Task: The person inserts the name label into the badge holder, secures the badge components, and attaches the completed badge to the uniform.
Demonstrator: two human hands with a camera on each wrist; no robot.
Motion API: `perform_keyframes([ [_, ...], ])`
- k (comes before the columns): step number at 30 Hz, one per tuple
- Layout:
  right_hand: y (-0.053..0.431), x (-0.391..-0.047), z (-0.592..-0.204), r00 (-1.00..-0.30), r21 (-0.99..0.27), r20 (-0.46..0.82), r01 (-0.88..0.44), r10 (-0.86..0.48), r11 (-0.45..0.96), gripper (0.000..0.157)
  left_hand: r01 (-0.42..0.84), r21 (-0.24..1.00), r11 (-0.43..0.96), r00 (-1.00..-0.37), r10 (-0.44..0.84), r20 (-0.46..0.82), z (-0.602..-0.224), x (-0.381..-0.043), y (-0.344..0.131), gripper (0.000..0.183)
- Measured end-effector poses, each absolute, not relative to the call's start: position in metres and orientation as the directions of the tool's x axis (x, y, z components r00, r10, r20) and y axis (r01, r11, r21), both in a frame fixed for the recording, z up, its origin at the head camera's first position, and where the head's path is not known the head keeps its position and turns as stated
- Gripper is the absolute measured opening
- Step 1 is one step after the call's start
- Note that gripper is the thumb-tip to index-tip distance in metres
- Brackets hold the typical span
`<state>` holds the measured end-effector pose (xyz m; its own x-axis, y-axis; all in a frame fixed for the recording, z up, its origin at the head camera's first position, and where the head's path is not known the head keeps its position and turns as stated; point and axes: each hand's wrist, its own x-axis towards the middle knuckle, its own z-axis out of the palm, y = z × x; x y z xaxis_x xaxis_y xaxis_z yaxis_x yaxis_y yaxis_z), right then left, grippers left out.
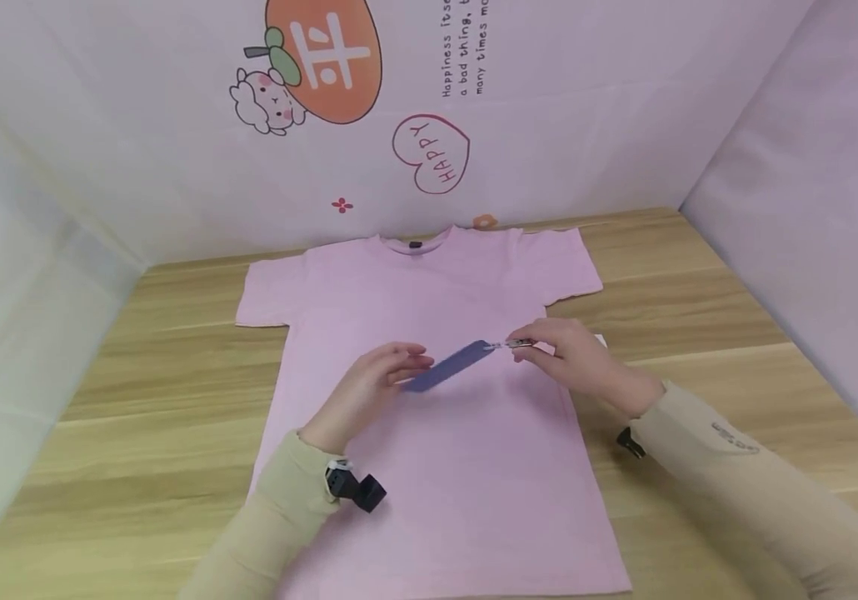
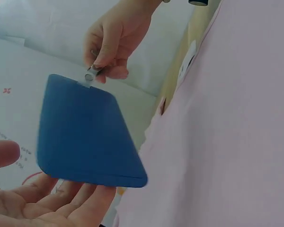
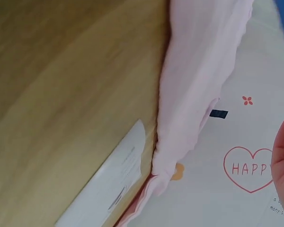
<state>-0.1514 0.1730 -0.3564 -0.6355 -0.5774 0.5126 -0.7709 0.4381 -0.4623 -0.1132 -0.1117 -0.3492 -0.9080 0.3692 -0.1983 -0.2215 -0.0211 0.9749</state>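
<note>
Over the pink shirt [image 1: 436,483], the right hand [image 1: 577,358] is pinching the blue tag's [image 1: 453,366] clip [image 2: 91,74]. The left hand [image 1: 369,385] is curving loosely alongside.

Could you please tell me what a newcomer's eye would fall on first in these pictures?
Probably the pink T-shirt spread across the wooden table. Next comes the blue card-shaped piece above it, attached to a metal clip that the right hand pinches, with the left hand at its other end. Behind, a big orange cartoon print stands out on the white backdrop.
</note>
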Motion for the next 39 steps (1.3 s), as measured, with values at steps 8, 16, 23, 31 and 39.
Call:
perform_keyframes([
  [8,0.17,-0.147,-0.351,-0.717,-0.545,0.401,-0.687,-0.57,0.48,0.013,-0.122,0.992,-0.043,-0.974,0.197,-0.111,-0.337,-0.116,-0.125,0.035],
  [16,0.167,-0.143,-0.341,-0.848,-0.672,0.188,-0.479,-0.495,0.564,0.012,-0.09,0.994,-0.058,-0.991,0.105,-0.083,-0.333,-0.116,-0.128,0.032],
  [23,0.16,-0.141,-0.334,-0.913,-0.819,0.051,-0.27,-0.405,0.507,0.019,-0.063,0.997,-0.046,-0.993,0.101,-0.058,-0.334,-0.114,-0.12,0.031],
  [31,0.153,-0.144,-0.328,-0.911,-0.906,0.06,-0.221,-0.407,0.361,0.023,-0.004,1.0,0.006,-0.988,0.155,-0.005,-0.337,-0.113,-0.103,0.028],
  [39,0.145,-0.147,-0.321,-0.885,-0.953,0.021,-0.159,-0.465,0.258,0.025,0.191,0.965,0.181,-0.965,0.216,0.151,-0.339,-0.113,-0.087,0.03],
])
